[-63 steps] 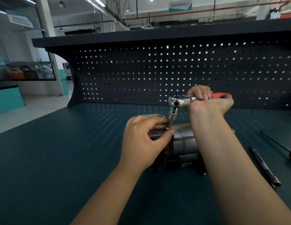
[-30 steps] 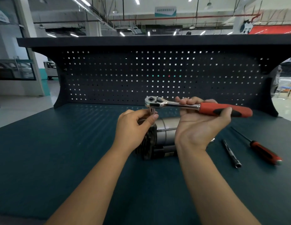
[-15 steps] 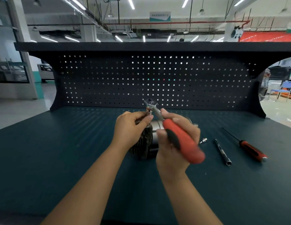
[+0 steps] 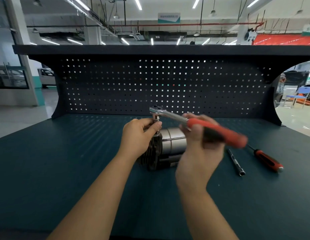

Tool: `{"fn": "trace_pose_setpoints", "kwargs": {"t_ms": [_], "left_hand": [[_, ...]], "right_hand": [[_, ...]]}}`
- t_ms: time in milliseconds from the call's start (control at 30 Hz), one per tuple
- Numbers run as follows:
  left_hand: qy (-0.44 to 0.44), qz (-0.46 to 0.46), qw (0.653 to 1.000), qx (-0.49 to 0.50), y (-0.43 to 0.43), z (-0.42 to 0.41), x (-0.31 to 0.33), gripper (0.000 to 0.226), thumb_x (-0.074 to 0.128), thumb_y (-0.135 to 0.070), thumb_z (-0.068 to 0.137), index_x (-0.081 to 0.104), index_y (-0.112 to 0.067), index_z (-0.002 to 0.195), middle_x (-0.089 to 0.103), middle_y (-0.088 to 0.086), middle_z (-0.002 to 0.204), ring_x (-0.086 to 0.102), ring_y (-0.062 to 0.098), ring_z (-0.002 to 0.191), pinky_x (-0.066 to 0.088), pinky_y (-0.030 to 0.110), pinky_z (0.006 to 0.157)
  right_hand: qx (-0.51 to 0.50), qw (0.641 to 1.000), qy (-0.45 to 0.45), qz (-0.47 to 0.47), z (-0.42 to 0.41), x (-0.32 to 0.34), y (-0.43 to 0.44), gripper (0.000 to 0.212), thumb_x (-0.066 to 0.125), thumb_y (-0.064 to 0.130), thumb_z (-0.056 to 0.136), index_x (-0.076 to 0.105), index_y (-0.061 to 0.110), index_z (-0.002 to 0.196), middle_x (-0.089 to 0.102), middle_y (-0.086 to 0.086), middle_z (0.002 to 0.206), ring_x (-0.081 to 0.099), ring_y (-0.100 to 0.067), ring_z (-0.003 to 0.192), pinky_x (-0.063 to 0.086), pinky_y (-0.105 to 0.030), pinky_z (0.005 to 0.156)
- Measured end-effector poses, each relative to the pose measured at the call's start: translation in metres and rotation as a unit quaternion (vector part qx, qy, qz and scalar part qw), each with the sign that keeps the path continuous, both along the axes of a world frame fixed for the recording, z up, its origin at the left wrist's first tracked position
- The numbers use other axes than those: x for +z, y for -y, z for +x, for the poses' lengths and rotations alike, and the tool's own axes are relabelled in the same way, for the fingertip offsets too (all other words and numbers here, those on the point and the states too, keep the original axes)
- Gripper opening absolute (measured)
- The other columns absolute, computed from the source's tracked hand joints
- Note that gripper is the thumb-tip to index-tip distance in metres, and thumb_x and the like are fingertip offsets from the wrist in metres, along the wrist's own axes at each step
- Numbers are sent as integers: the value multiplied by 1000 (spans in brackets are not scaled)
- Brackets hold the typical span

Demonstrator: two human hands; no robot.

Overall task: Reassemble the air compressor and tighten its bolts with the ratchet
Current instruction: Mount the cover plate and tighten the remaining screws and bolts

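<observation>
Mid bolt-tightening. Silver-and-black finned air compressor (image 4: 173, 142) on dark-green bench (image 4: 64, 161), left hand (image 4: 140, 134) pinching the socket (image 4: 156, 119), right hand (image 4: 201, 148) gripping red-handled chrome ratchet (image 4: 220, 135). Probably seated on a bolt, blurry though. Next: swing handle squarely.

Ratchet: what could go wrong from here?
1. The left hand pinches the socket right under the ratchet head; a slip could nip it.
2. No clamp shows on the compressor; torque from the right hand may twist or tip it.
</observation>
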State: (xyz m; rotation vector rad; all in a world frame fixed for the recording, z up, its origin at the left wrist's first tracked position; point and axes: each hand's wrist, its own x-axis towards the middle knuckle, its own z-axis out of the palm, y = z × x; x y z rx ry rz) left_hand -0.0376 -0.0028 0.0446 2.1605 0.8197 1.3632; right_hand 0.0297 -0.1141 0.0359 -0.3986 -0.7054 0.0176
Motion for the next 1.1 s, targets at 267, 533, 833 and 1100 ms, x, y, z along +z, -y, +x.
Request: {"fn": "trace_pose_setpoints", "kwargs": {"t_ms": [267,533,833,1100], "left_hand": [[-11,11,1000,-7,1,-3,2,20,58,-35,91,74,-25,94,68,-10,80,56,9,88,43,20,77],[-31,22,999,4,-1,-3,4,24,54,-37,93,74,-25,96,72,-7,88,58,11,91,45,28,84],[2,-28,999,-17,0,-1,3,19,62,-37,88,76,-24,92,73,-14,82,64,-7,78,45,6,69],[16,-33,999,-31,0,0,3,10,67,-39,84,73,-31,84,70,-18,73,64,-9,72,49,8,67]], "right_hand": [[337,903,-235,-129,81,37,-41,36,40,31,103,42,8,131,72,-9,93,73,-22,76,57,-26,63],[249,960,-122,-43,68,22,-20,15,42,25,101,43,17,114,74,-5,92,71,-26,95,56,-30,71],[-29,998,49,18,11,3,6,26,54,0,92,35,16,100,65,-9,98,65,-29,99,52,-43,86],[-97,984,140,48,-6,-8,7,32,72,16,82,46,17,101,62,-12,99,62,-33,97,46,-34,93]]}}
